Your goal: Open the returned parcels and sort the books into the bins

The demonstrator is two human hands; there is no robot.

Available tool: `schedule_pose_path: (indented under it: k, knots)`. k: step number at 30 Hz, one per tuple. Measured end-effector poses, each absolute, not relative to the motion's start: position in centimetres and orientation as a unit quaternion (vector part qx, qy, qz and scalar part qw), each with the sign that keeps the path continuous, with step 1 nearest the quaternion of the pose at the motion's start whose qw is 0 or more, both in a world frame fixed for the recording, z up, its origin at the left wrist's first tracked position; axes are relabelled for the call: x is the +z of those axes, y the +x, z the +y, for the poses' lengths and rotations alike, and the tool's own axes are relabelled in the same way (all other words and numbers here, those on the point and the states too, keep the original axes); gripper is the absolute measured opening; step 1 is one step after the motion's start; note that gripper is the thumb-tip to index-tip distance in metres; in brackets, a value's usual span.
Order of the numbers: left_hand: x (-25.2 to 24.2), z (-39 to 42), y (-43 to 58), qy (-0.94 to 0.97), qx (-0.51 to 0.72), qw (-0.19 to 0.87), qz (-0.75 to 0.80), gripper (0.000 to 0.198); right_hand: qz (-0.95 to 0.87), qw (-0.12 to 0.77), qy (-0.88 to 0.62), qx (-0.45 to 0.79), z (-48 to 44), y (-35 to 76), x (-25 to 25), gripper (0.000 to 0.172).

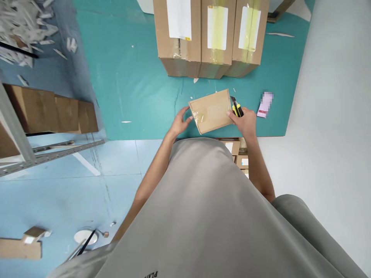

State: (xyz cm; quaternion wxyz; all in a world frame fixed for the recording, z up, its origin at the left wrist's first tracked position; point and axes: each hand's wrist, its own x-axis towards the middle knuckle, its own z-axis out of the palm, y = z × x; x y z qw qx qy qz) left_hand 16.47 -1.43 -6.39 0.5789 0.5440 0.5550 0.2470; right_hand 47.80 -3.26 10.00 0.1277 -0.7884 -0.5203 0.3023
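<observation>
A small flat cardboard box (214, 112) with clear tape across its left end is tilted over the near edge of the green table. At that taped end, my left hand (180, 123) grips the box's edge between thumb and finger. My right hand (245, 121) is closed around a yellow and black utility knife (237, 108), its head pointing away from me. The right thumb also presses on the right end of the box. The fingers under the box are hidden.
Three taped cardboard cartons (216, 58) stand side by side at the back of the green table (127, 77). A phone (265, 105) with a blurred screen lies to the right. More boxes (58, 112) sit on a rack at left; white scraps (31, 27) are piled beyond.
</observation>
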Motion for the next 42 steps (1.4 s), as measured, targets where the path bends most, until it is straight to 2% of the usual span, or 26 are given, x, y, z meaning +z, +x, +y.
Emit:
schedule_pose_path:
  k: [2,4,8,13,18,30,38,42]
  knots:
    - [-3.4,-0.6,16.0,0.56,0.294,0.534,0.56,0.063,-0.54,0.102,-0.786,0.282,-3.3,47.7,9.7,0.038]
    - [-0.4,0.4,15.9,0.561,0.322,0.51,0.567,0.058,-0.56,0.092,-0.782,0.259,-3.5,47.4,9.8,0.04]
    - [3.4,2.1,17.2,0.564,0.307,0.492,0.588,0.044,-0.594,0.12,-0.766,0.213,-4.5,46.2,11.3,0.054]
    - [3.7,2.7,17.7,0.557,0.297,0.498,0.595,0.028,-0.626,0.085,-0.704,0.325,-6.5,42.1,14.2,0.055]
    - [3.9,3.1,17.3,0.558,0.285,0.504,0.594,0.027,-0.652,0.033,-0.647,0.395,-6.4,37.7,15.3,0.054]
    - [3.4,2.9,17.5,0.541,0.294,0.514,0.597,0.029,-0.644,-0.044,-0.672,0.364,-6.2,35.3,15.4,0.061]
    - [2.7,3.1,17.4,0.558,0.303,0.498,0.591,0.031,-0.645,-0.046,-0.672,0.361,-5.5,34.6,15.3,0.058]
    - [2.4,2.9,17.4,0.559,0.3,0.495,0.594,0.033,-0.635,-0.095,-0.68,0.355,-6.0,34.1,16.4,0.056]
